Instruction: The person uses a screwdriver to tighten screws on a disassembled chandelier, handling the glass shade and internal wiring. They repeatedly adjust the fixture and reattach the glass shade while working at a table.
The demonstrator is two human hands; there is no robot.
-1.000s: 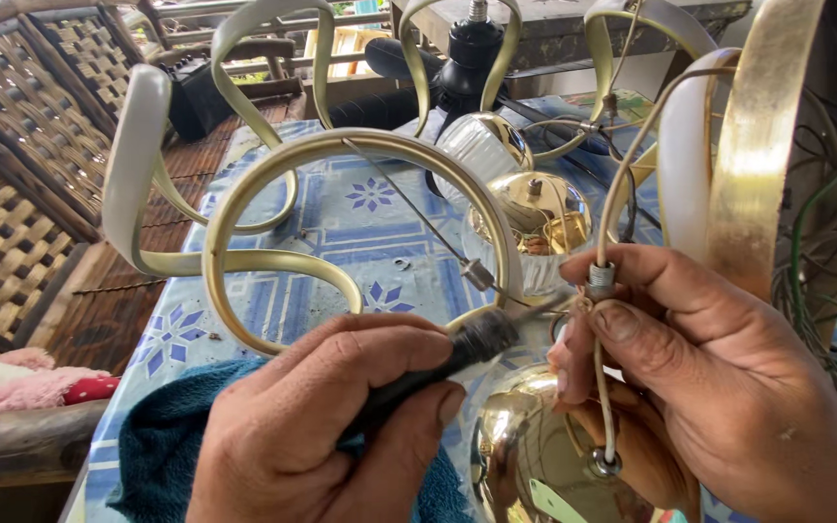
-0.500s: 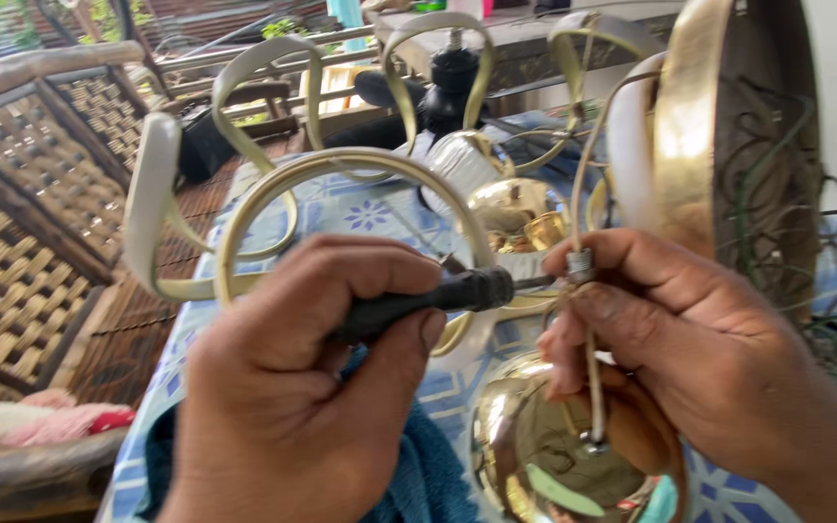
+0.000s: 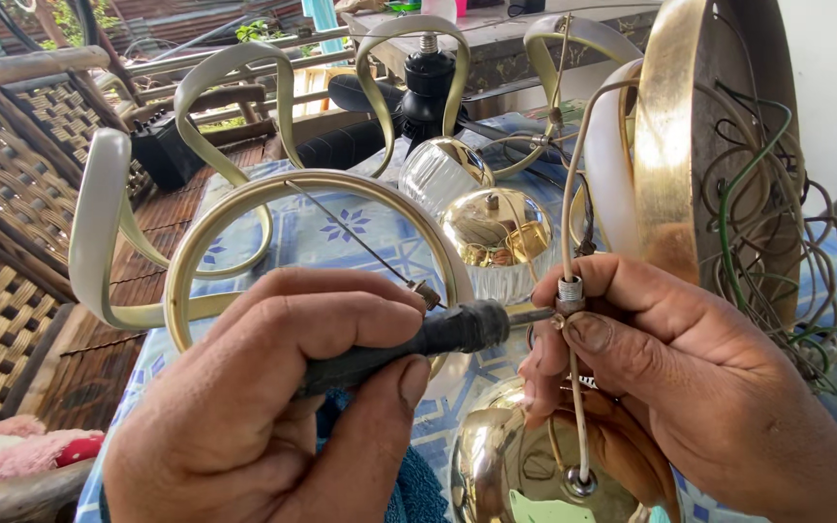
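Left hand (image 3: 273, 407) grips black tool (image 3: 409, 344); right hand (image 3: 690, 378) pinches, apparently, threaded fitting (image 3: 571, 291).

I see my left hand (image 3: 273, 407) and right hand (image 3: 690, 387) both bare: no gloves, no rings, no sleeves in view; the right thumbnail is dirt-stained, knuckles creased.

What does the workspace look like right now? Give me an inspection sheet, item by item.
Surface: table under a blue patterned cloth.
Job's things: black-handled screwdriver with its tip at a small metal fitting on a white wire; gold chandelier cup below.
Clutter: curved cream-gold chandelier arms, glass shade, teal towel.
Grips: left hand wraps the screwdriver; right hand pinches the fitting.
Cables: loose green and grey wires behind the gold canopy.
Surroundings: wicker furniture at left.
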